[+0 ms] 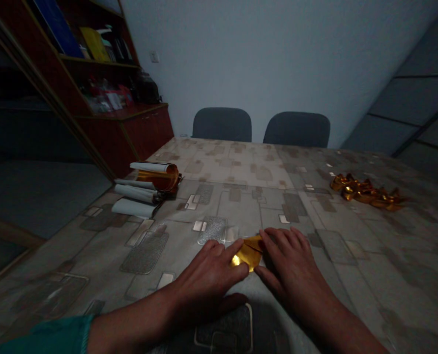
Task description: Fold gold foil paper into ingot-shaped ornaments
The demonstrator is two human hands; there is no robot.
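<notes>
Here, a folded piece of gold foil [248, 253] is pressed down near the desk's [369, 255] near edge by the left hand [207, 275] and right hand [292, 265], both spread, neither gripping.

Left hand [207, 278], right hand [290, 265], palms down

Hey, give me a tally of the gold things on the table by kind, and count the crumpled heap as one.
Folded gold foil piece: 1
Curled gold foil roll: 1
Crumpled gold foil heap: 1
Total: 3
</notes>
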